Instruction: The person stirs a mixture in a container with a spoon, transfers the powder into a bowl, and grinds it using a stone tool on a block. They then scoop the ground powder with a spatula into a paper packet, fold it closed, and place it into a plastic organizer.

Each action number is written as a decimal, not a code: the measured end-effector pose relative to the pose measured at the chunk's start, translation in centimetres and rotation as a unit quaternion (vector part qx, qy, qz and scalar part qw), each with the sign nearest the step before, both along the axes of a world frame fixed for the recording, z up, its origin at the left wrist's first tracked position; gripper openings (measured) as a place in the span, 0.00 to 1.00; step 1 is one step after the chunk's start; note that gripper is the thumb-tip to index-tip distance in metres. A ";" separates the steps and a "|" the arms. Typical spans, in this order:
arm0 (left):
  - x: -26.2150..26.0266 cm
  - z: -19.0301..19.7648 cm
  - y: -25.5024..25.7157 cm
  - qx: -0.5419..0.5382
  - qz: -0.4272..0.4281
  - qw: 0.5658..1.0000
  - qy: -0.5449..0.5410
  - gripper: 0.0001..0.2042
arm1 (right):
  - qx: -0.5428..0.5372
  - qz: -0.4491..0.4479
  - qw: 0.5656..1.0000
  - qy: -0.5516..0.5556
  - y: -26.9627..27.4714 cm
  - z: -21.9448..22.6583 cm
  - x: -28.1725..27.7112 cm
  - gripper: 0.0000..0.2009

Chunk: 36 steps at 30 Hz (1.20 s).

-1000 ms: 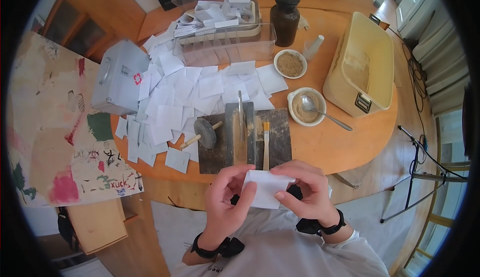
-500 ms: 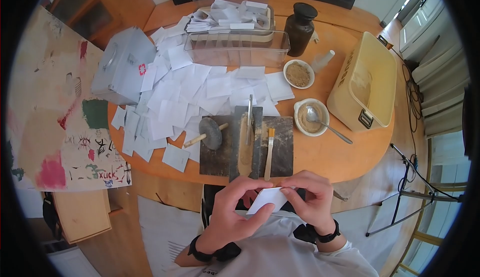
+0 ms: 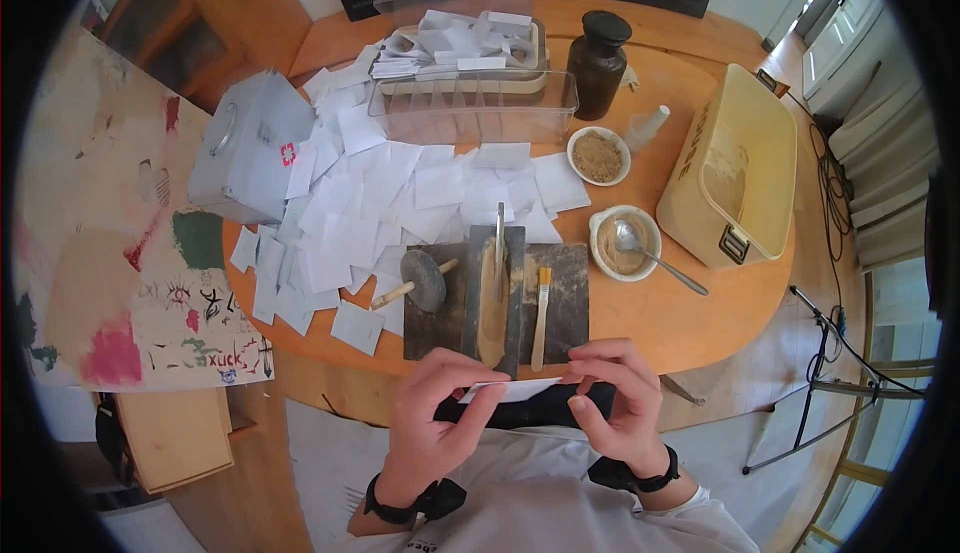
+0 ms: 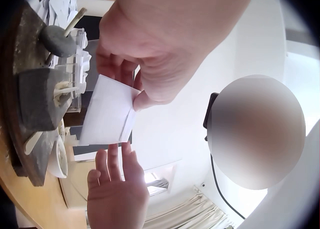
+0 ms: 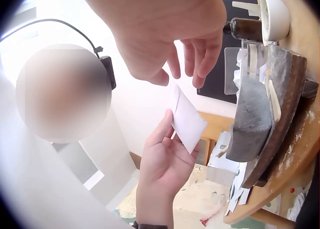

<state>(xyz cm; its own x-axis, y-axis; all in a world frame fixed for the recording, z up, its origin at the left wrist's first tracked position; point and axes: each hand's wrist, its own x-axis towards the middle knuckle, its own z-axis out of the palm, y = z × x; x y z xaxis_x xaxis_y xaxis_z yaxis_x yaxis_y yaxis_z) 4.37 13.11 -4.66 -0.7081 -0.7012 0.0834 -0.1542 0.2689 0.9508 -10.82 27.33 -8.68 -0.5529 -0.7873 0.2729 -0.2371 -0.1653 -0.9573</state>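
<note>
Round wooden table (image 3: 640,318), w/ white paper slips (image 3: 400,193), grey slab (image 3: 495,293), 2 powder bowls (image 3: 610,203), prob. a bread-tin (image 3: 735,168)

Beside the slate slab (image 3: 495,298), the white paper squares (image 3: 400,193) hide much of the bench (image 3: 680,313) surface.

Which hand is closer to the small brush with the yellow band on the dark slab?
Right. The right hand is just below the brush; the left hand is farther, lower left.
</note>
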 end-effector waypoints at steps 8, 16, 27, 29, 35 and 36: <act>0.2 2.5 -5.5 -0.193 0.083 0.977 -0.026 0.04 | 0.000 -0.050 0.998 -0.028 2.6 -1.3 -0.5 0.12; -0.6 3.5 -5.8 -0.143 0.059 0.988 0.024 0.03 | 0.022 -0.058 0.998 -0.031 4.2 -2.3 -0.6 0.12; -3.8 0.4 0.8 -0.197 -0.201 0.959 -0.019 0.10 | 0.024 0.018 0.996 0.082 3.4 -0.4 -1.5 0.15; -4.0 0.2 1.1 -0.196 -0.205 0.959 -0.011 0.10 | 0.016 0.020 0.994 0.108 3.3 -1.0 -1.4 0.14; -3.9 0.1 1.2 -0.205 -0.217 0.954 -0.005 0.13 | -0.003 -0.002 0.990 0.140 3.4 -1.5 -1.0 0.14; -3.8 0.2 1.1 -0.209 -0.225 0.952 -0.004 0.13 | 0.001 -0.010 0.991 0.135 3.4 -1.4 -0.9 0.14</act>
